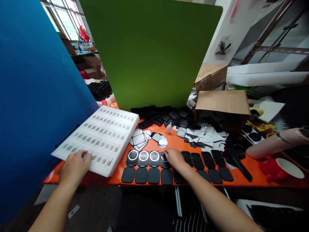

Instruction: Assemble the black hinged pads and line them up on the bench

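Observation:
My left hand is at the lower left edge of a white foam tray with rows of slots, its fingers curled over small items I cannot make out. My right hand has its fingers pressed together at the fourth black hinged case in a row along the table's front edge, where part of a ring shows by the fingertips. To its left, three open cases carry bright silver rings. More open black cases lie to the right, some partly hidden by my forearm.
Behind the row are white square cards, silver discs, a small white bottle and piled black parts. Paper scraps, a cardboard box, a red mug and a pink bottle stand right. Blue and green panels rise behind.

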### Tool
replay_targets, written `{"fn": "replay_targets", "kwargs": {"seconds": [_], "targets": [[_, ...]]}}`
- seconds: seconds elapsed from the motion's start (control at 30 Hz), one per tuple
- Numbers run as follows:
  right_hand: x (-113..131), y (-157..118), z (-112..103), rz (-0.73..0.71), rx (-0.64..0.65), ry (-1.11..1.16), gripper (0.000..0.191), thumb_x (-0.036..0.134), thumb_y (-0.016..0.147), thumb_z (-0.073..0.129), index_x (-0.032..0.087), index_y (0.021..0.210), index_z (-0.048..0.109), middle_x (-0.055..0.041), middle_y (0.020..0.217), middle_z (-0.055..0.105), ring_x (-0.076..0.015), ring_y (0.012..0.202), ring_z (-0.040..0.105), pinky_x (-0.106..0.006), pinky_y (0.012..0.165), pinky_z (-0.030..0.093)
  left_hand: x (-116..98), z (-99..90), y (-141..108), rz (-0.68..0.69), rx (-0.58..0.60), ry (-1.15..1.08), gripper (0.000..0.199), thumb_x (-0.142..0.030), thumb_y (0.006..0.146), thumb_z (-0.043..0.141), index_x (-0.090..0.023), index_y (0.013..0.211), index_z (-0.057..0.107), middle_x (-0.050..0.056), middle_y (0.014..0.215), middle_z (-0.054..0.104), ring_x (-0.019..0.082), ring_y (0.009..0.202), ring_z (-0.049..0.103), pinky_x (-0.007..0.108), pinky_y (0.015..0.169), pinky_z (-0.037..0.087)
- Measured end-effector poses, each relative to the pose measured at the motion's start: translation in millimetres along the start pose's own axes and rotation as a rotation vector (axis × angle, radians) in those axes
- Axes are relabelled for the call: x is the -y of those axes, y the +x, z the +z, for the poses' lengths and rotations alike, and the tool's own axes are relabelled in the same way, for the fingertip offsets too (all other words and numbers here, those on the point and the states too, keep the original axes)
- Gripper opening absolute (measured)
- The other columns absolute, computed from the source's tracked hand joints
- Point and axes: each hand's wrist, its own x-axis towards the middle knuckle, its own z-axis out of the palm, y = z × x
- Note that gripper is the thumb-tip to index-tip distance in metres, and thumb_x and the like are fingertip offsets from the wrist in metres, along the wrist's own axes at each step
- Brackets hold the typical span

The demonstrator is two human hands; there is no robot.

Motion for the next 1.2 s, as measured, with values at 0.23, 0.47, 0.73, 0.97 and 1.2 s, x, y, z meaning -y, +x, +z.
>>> {"fn": "replay_targets", "kwargs": {"seconds": [0.23, 0.47, 0.73, 0.97, 1.2], "targets": [[3.1, 0.0, -8.8, -0.006, -0.029, -0.033, 0.031, 0.035, 0.083, 0.039, 0.018, 0.092, 0.064, -0.0095, 0.091, 0.059, -0.0200, 0.085, 0.054, -0.026, 0.071, 0.036, 6.8, 0.2, 9.9, 0.021, 0.089, 0.076, 0.048, -0.049, 0.077, 0.035, -0.012, 0.103, 0.053, 0.015, 0.099, 0.058, 0.030, 0.094, 0.053, 0.037, 0.073, 0.043], [-12.5, -15.2, -29.8, 0.003, -0.147, 0.090, 0.033, 0.035, 0.087, 0.033, 0.021, 0.100, 0.060, -0.0061, 0.093, 0.059, -0.0165, 0.087, 0.054, -0.023, 0.073, 0.036, 8.9, -9.5, 21.0, 0.015, 0.197, 0.152, 0.039, -0.046, 0.074, 0.041, -0.017, 0.091, 0.059, 0.003, 0.083, 0.060, 0.025, 0.085, 0.055, 0.031, 0.069, 0.044], [35.6, -52.6, -19.9, -0.128, -0.124, 0.724, 0.031, 0.037, 0.083, 0.041, 0.022, 0.101, 0.061, -0.0046, 0.094, 0.063, -0.0176, 0.084, 0.056, -0.027, 0.073, 0.042, -54.9, -24.4, -79.5, 0.042, -0.317, -0.365, 0.036, -0.047, 0.079, 0.036, -0.019, 0.083, 0.058, 0.004, 0.087, 0.060, 0.023, 0.087, 0.056, 0.034, 0.077, 0.046], [71.3, -71.6, -5.0, -0.097, -0.067, 1.050, 0.027, 0.038, 0.082, 0.044, 0.019, 0.093, 0.060, -0.0021, 0.075, 0.062, -0.0130, 0.062, 0.055, -0.023, 0.056, 0.043, -145.2, 14.4, -141.7, 0.352, 0.237, -0.918, 0.030, -0.043, 0.079, 0.045, -0.019, 0.085, 0.062, 0.005, 0.078, 0.065, 0.019, 0.073, 0.061, 0.026, 0.066, 0.048], [-24.9, -46.1, -32.1, 0.047, -0.331, 0.409, 0.023, 0.027, 0.083, 0.040, 0.018, 0.089, 0.060, -0.0052, 0.089, 0.063, -0.0168, 0.083, 0.055, -0.024, 0.073, 0.039, -69.9, -8.4, -62.4, 0.247, -0.206, -0.245, 0.035, -0.043, 0.081, 0.038, -0.020, 0.099, 0.058, 0.009, 0.103, 0.058, 0.027, 0.093, 0.053, 0.040, 0.076, 0.045]]}}
